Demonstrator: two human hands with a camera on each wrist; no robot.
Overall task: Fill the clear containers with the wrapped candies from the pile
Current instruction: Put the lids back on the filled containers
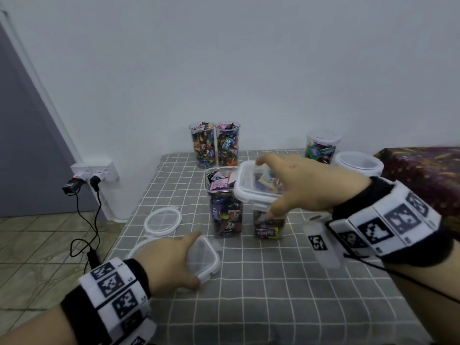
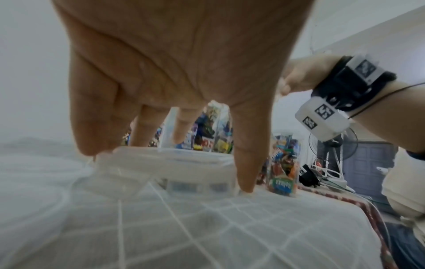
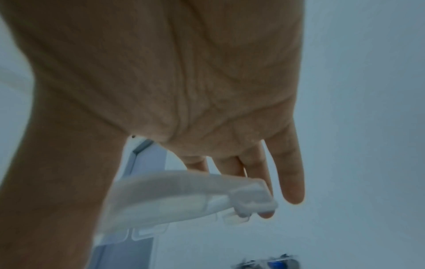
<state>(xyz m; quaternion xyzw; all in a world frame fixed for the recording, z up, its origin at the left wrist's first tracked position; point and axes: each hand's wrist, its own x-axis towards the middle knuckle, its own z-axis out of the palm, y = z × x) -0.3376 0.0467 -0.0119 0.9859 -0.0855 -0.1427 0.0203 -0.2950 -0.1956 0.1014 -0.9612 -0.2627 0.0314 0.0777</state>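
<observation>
Two tall square clear containers packed with wrapped candies stand mid-table on the grey checked cloth (image 1: pixel 273 282). The left container (image 1: pixel 225 212) is open at the top. My right hand (image 1: pixel 267 186) grips a white-rimmed square lid (image 1: pixel 245 185), tilted, just over the right container (image 1: pixel 268 225); in the right wrist view the fingers (image 3: pixel 291 182) curl round that lid (image 3: pixel 174 196). My left hand (image 1: pixel 196 261) holds a second square lid (image 1: pixel 209 257) lying on the cloth at near left, thumb and fingers (image 2: pixel 243 169) round its rim (image 2: pixel 184 169). No loose candy pile shows.
Two round clear cylinders (image 1: pixel 202 145) (image 1: pixel 227 144) full of candies stand at the back. A lidded round jar (image 1: pixel 322 148) with candies and an empty round tub (image 1: pixel 358 163) sit back right. Round lids (image 1: pixel 163 220) lie left. Wall socket with cables (image 1: pixel 95 171) beyond the left edge.
</observation>
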